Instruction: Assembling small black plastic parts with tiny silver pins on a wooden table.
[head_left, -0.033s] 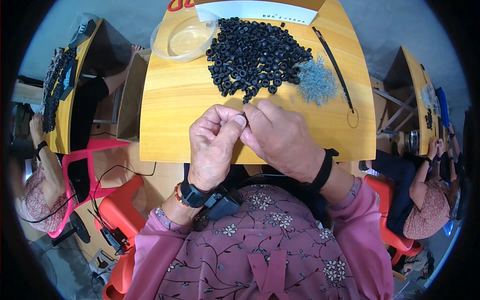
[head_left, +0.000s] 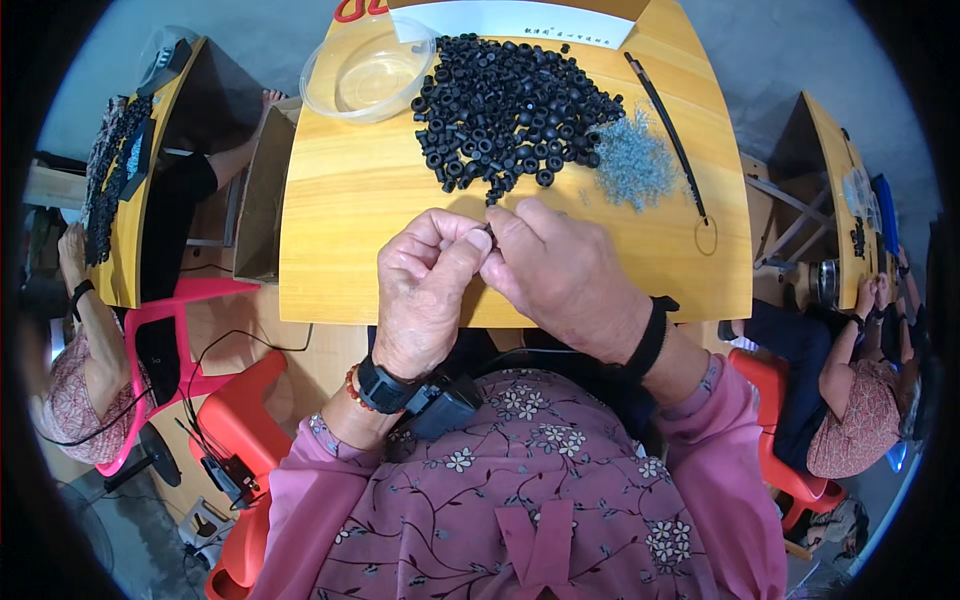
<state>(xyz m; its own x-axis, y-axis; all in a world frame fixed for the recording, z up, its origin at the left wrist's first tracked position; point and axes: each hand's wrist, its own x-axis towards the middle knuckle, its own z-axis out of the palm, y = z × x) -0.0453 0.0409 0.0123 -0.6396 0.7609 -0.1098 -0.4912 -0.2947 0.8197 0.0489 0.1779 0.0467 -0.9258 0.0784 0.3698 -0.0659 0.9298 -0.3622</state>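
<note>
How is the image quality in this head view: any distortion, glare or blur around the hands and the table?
Head view: strong fisheye, so the table edges bow and the corners go black; even daylight with soft shadows; slight glare on the clear bowl; left hand, right hand and black rings are sharp.

A small black ring [head_left: 488, 232] sits pinched between both hands' fingers [head_left: 470, 243].
</note>
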